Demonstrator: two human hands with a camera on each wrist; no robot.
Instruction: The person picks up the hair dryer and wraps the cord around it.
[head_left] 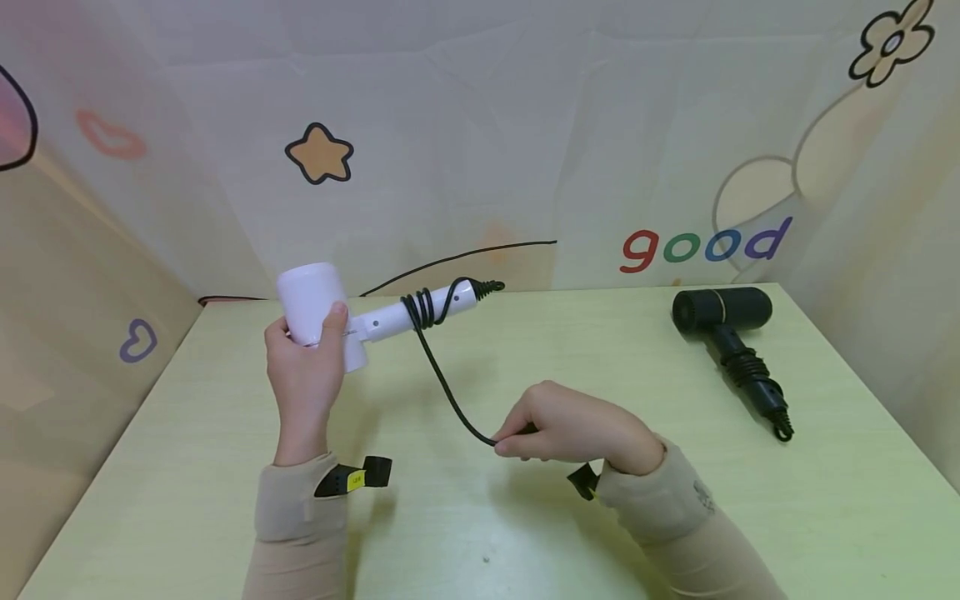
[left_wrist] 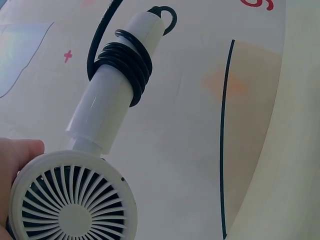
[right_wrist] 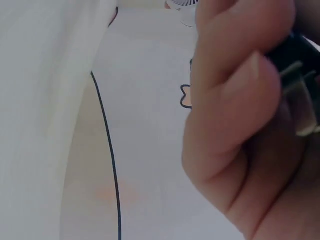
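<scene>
My left hand (head_left: pixel 307 375) grips a white hair dryer (head_left: pixel 309 304) by its barrel, with the handle pointing right. The vented round end (left_wrist: pixel 75 200) faces the left wrist camera. Several turns of black power cord (head_left: pixel 426 308) wrap the handle, and a loose length runs down to my right hand (head_left: pixel 577 425). There the fingers pinch the cord's end, and the black plug (right_wrist: pixel 302 97) with metal prongs shows beside the fingers in the right wrist view. Part of the plug is hidden inside the hand.
A black hair dryer (head_left: pixel 723 310) lies at the right of the pale green table (head_left: pixel 450 533), its cord wound round its handle. Behind the table hangs a printed cloth (head_left: pixel 465 150) with a star, a flower and the word "good". Black straps sit on both wrists.
</scene>
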